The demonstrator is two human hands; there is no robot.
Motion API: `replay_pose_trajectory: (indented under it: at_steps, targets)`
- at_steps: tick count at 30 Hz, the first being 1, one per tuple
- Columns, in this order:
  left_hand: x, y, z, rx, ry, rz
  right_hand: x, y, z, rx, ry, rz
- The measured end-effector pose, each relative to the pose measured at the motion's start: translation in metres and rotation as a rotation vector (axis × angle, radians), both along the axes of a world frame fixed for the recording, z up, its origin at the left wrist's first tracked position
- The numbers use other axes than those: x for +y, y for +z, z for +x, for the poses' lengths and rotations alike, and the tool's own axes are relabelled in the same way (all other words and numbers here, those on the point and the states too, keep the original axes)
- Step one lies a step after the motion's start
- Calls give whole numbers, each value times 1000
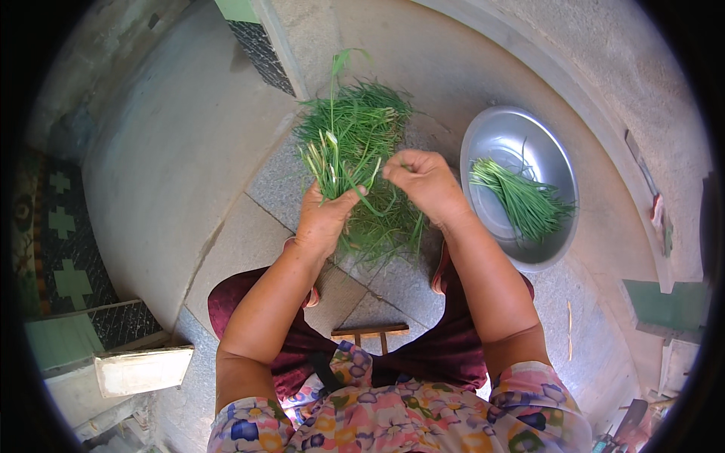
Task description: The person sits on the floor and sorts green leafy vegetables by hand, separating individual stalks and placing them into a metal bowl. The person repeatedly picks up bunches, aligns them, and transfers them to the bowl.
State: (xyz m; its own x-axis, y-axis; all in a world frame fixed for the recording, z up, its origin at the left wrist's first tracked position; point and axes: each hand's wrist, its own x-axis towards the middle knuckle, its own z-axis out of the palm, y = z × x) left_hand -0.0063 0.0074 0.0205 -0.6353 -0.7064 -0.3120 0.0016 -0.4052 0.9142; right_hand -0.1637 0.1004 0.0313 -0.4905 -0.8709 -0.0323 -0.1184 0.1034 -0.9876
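Note:
My left hand (325, 218) grips a bunch of garlic chives (331, 170), pale stem ends pointing up and away from me. A long green blade stands up out of the bunch, and other blades droop over my thumb. Just right of the stems, my right hand (425, 178) has its thumb and fingertips pinched together. A trace of green shows at those fingers, but whether they hold a piece is unclear. Beyond both hands lies a large pile of chives (362, 116) on the floor. Loose trimmings (376, 235) are scattered beneath my hands.
To the right, a metal basin (498, 133) holds a bundle of chives (518, 201). A wooden stool edge (371, 331) shows between my legs. A knife-like tool (643, 161) lies on the ledge at far right. A whitish board (144, 371) is at lower left.

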Motion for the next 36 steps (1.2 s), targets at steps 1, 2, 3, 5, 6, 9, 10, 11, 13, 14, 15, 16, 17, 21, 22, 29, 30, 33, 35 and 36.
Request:
replay_pose_trajectory:
  at_steps: [1, 2, 3, 5, 6, 9, 10, 11, 13, 14, 15, 16, 17, 21, 22, 29, 30, 33, 35, 36]
  targets:
    - [-3, -4, 3, -17, -1, 10, 1, 7, -4, -65, -63, 13]
    - [-8, -12, 6, -34, -1, 21, 3, 19, -9, -131, -125, 27]
    - [-11, -15, 6, -50, -8, 31, 5, 26, -15, -195, -194, 41]
    - [-10, -17, 7, -16, 11, 67, 6, 22, -16, -122, -173, 30]
    - [-10, -17, 5, 5, 13, 86, 6, 19, -11, -71, -155, 23]
    - [-11, -17, 4, 105, -78, 203, 0, 7, 4, -90, -5, 74]
    - [-10, -15, 4, 108, -96, 207, -1, 5, 9, -145, 44, 32]
    - [-7, -13, 5, 111, -116, 211, -2, 3, 14, -199, 93, -9]
    - [-5, -8, 5, 113, -134, 230, -4, 0, 22, -272, 102, -86]
    - [-4, -6, 6, 109, -130, 252, -4, -1, 23, -262, 112, -91]
    - [-2, -5, 9, 101, -126, 276, -3, -4, 26, -257, 121, -94]
    - [-1, -8, 12, 99, -111, 349, -1, -8, 29, -200, 104, -44]
    - [-1, -11, 14, 98, -122, 325, -1, -10, 32, -126, 75, -51]
    - [0, -20, 17, 66, -177, 226, 4, -13, 36, 64, 23, -35]
    - [0, -25, 18, 56, -195, 215, 4, -15, 36, 91, 15, -28]
    - [5, -10, 6, 18, -199, 82, 8, -3, 23, 182, 84, 36]
    - [2, -10, 7, -14, -211, 58, 9, 1, 21, 171, 99, 53]
    - [4, -3, 6, -39, -205, 54, 9, -1, 16, 202, 152, 41]
    - [0, -9, 9, -84, -241, 63, 9, 1, 14, 248, 187, 67]
    - [-2, -11, 10, -106, -260, 68, 9, 2, 13, 271, 204, 80]
